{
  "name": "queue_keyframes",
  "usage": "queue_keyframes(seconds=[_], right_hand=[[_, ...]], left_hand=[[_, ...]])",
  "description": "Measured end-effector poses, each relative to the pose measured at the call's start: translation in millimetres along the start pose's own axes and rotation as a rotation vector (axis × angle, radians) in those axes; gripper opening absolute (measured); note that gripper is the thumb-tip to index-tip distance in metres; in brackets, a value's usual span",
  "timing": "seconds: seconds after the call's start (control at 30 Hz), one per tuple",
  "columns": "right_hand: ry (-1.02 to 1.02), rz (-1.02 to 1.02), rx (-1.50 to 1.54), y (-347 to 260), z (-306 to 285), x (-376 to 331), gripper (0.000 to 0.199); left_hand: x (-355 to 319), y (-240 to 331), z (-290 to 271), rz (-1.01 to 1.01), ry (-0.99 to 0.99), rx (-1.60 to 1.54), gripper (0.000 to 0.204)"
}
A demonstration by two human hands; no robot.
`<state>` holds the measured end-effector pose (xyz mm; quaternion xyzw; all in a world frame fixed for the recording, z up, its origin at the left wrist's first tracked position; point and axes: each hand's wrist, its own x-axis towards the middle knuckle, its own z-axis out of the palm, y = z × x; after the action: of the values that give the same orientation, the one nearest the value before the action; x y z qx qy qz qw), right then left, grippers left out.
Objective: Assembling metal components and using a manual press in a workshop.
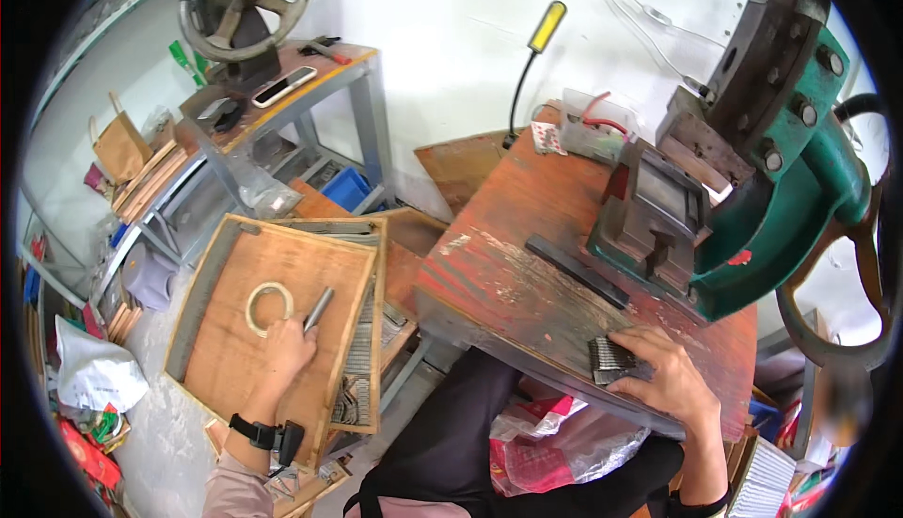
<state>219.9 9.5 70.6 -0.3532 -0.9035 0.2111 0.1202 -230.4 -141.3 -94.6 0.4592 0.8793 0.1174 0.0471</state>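
Note:
My left hand (288,347) is closed around a grey, marker-like cylinder (320,307) above a shallow wooden tray (329,330). Beside those fingers, a roll of pale tape (251,311) lies flat in the tray. At the near edge of a worn red workbench, my right hand (673,375) has its thumb and fingers around a small stack of thin metal strips (609,361). A long dark metal bar (577,271) rests on the bench just beyond this stack.
A green hand press (752,278) with a dark metal die (658,203) stands at the bench's right. Behind it sit a clear plastic box (594,132) and a yellow-headed lamp (547,27). Another wooden tray (362,367) holds rows of metal pieces. A phone (284,87) lies on the far-left table.

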Motion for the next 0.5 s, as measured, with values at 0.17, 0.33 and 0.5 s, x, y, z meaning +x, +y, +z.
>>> queue_keyframes(seconds=[0.17, 0.33, 0.5], right_hand=[[0.003, -0.12, -0.04, 8, 4, 12, 0.046], [0.078, -0.086, -0.159, 20, 16, -1, 0.057], [0.183, 0.165, 0.016, 18, 42, -13, 0.049]], left_hand=[[5, -6, -7, -0.015, -0.059, -0.02, 0.029], [18, -4, -12, 0.07, -0.083, 0.042, 0.043], [73, -1, 8, 0.313, -0.212, -0.282, 0.03]])
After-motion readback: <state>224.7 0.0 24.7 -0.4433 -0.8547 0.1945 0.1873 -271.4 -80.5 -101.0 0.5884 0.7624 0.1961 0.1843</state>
